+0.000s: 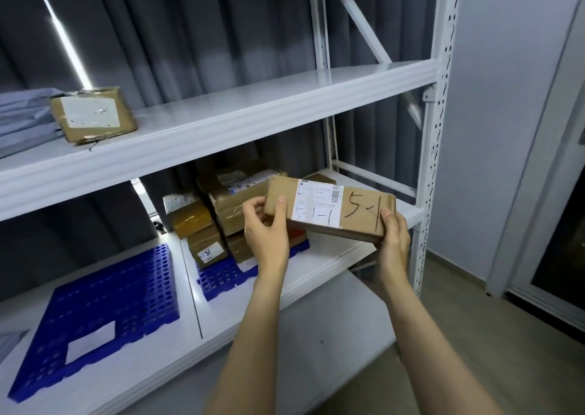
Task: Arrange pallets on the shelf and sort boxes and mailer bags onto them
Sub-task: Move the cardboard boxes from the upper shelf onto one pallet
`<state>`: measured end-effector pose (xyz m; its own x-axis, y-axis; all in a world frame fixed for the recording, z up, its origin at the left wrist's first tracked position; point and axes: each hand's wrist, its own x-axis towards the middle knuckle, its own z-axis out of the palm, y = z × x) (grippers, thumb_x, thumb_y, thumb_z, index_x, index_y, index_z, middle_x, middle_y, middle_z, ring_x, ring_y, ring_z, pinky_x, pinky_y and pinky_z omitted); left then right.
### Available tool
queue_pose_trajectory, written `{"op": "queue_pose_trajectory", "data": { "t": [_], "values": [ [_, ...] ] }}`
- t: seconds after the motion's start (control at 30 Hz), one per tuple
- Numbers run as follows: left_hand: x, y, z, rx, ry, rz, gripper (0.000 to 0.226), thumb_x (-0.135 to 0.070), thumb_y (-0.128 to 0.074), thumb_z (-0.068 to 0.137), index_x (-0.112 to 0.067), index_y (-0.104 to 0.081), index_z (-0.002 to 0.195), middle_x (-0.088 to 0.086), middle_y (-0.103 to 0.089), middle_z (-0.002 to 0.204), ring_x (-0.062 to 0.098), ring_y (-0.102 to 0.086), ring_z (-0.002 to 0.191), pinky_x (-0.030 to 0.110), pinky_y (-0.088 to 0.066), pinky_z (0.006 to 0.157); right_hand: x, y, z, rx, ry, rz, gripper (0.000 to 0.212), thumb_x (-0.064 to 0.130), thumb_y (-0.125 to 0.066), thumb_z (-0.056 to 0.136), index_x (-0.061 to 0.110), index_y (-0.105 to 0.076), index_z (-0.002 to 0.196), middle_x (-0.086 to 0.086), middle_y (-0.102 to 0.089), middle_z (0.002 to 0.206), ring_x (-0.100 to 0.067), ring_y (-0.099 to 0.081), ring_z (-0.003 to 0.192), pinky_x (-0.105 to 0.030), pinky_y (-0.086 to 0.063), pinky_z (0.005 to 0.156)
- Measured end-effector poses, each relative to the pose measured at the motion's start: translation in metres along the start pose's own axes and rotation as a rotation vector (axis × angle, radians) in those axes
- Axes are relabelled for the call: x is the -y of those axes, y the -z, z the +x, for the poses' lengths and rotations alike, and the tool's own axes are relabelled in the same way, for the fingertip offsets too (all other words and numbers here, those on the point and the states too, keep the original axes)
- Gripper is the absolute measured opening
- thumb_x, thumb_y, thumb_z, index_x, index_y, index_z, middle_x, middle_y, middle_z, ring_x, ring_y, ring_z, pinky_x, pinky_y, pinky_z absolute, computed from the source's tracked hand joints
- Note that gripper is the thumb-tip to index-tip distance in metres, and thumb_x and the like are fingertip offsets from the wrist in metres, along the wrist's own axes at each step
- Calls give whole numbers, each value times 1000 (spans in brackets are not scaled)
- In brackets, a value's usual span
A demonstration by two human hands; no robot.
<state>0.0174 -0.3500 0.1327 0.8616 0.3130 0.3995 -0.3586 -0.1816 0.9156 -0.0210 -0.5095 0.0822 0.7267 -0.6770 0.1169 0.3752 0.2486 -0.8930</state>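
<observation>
Head view. Both hands hold one long brown box in the air, in front of the lower board of the shelf. The left hand grips the box's left end, with the thumb laid on the face turned to the camera and the fingers curled round the end. The right hand grips the right end, its thumb tip on the same face and its fingers hidden behind. The box tilts, right end lower. A white label sits on the face between the two thumbs. "5-1" is handwritten just left of the right thumb, and more handwriting runs across the label.

Just behind the left hand, a stack of taped brown boxes stands on the right pallet, which is blue and perforated and lies on the lower board. The left hand hides part of the stack. Well left of the grip and nearer the camera, the left pallet, also blue, lies flat on the same board.

Above and well left of the grip, on the upper board, a top box with a white label lies just beside grey bags. A white perforated post rises just right of the right hand. A grey curtain hangs behind the shelf.
</observation>
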Motion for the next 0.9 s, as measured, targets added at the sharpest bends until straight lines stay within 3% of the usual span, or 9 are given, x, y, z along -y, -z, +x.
{"op": "queue_pose_trajectory", "data": {
  "t": [0.1,0.23,0.3,0.4,0.5,0.63,0.8,0.9],
  "values": [
    [-3,6,1,-6,34,-12,29,-36,-57,93,-16,-53,113,-4,-57,108,3,-55,92,6,-41,69,0,-4,7,22,-9,35,56,54,-52,74,18,-59,117,2,-62,110,-17,-57,108,-38,-45,100],
    [-2,19,11,29,132,-86,38,-43,-54,93,-11,-57,113,1,-59,111,12,-56,98,22,-45,74,-4,-13,12,104,33,147,36,43,-54,71,25,-64,100,5,-63,95,-12,-56,93,-36,-42,89],
    [0,24,14,16,180,-116,38,-45,-57,90,-13,-56,110,3,-61,110,18,-59,100,29,-50,78,-6,-20,14,144,45,164,37,46,-53,70,26,-65,98,-1,-63,98,-19,-55,97,-40,-40,90],
    [2,31,14,-21,179,-151,22,-42,-60,89,-24,-55,101,1,-61,107,18,-60,99,36,-54,83,-12,-32,14,162,29,113,53,62,-52,76,21,-66,108,-8,-65,113,-26,-57,110,-47,-41,105],
    [4,38,13,-59,108,-154,12,-36,-60,91,-31,-51,97,-7,-57,103,13,-57,98,20,-48,73,-12,-44,8,132,30,71,70,74,-47,75,17,-65,111,-11,-66,114,-27,-59,110,-45,-45,102],
    [3,51,11,-143,34,-160,23,-27,-59,93,-15,-52,111,-1,-56,109,9,-55,92,5,-45,61,-9,-63,1,135,76,98,43,59,-44,82,25,-66,97,3,-66,96,-5,-60,90,-21,-46,81],
    [4,74,15,-190,-42,-192,27,-24,-55,95,-7,-51,116,3,-57,112,3,-58,91,7,-47,66,-12,-86,-8,210,83,127,43,63,-47,77,29,-66,97,5,-67,98,-6,-61,95,-21,-50,81],
    [4,87,18,-220,-46,-182,27,-27,-57,94,-11,-51,115,-1,-56,111,-5,-58,90,9,-49,68,-12,-104,-10,270,103,114,31,53,-48,88,31,-67,98,3,-68,101,-9,-63,99,-26,-53,84]
  ]
}}
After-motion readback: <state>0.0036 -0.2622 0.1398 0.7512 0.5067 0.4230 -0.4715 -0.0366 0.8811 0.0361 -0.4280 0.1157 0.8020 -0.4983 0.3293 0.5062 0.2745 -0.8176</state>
